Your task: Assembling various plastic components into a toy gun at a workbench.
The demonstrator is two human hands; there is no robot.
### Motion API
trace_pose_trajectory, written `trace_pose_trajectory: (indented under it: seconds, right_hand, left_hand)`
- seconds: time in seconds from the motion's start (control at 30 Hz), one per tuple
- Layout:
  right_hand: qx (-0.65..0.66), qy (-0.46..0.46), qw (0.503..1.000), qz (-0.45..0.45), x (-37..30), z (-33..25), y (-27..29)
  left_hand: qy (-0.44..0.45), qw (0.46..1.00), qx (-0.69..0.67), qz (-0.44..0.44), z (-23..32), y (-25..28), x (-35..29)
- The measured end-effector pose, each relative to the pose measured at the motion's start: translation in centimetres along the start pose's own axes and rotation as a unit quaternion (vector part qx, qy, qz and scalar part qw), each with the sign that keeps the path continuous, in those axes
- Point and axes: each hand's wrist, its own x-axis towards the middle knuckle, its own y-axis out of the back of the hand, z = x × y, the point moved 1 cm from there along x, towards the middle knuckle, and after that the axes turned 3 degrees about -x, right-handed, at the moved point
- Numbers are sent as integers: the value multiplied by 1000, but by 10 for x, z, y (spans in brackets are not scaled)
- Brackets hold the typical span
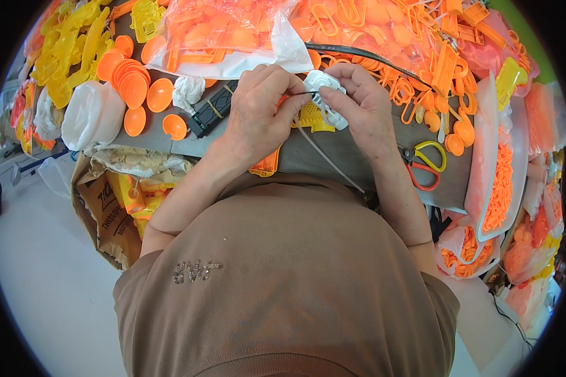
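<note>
Above the near part of the table, my right hand (pixel 370 105) is closed around a small white plastic part (pixel 324 83), thumb on its near side. My left hand (pixel 261 103) has thumb and forefinger pinched on a thin black wire (pixel 305 93), which runs across to the white part. From near my left fingertips a thin grey cable (pixel 327 157) hangs toward my shirt. Beneath the hands lies a yellow perforated piece (pixel 313 120). An orange plastic piece (pixel 267 163) sits at the table edge below my left wrist. Beside that wrist is a black rectangular block (pixel 215 109).
Scissors with red and yellow handles (pixel 426 181) lie right of my right forearm. Orange cups (pixel 132 85) and a white tub (pixel 92 114) stand at left. Bagged orange parts (pixel 233 31) pile up behind. A bin of orange pieces (pixel 498 188) stands at right, a paper bag (pixel 104 210) at lower left.
</note>
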Motion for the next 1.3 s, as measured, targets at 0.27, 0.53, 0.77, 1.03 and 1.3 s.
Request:
trace_pose_trajectory:
  seconds: [0.27, 0.53, 0.77, 1.03, 1.3]
  right_hand:
    - [-5, 43, 997, 69, 4, 6, -16]
    - [-64, 47, 995, 59, 1, 0, -13]
    - [-155, 25, 988, -5, -1, -12, -8]
    - [-46, 5, 997, -60, -6, -10, 39]
    - [-463, 210, 852, -126, -13, 17, 19]
  left_hand:
    - [-213, 968, 129, 13, -2, -8, -7]
    - [-226, 966, 121, -25, -7, 4, 1]
    - [-263, 956, 109, -69, -2, 3, 18]
    - [-122, 991, 35, -47, -6, 10, 6]
    - [-38, 994, -101, 10, -18, 4, -8]
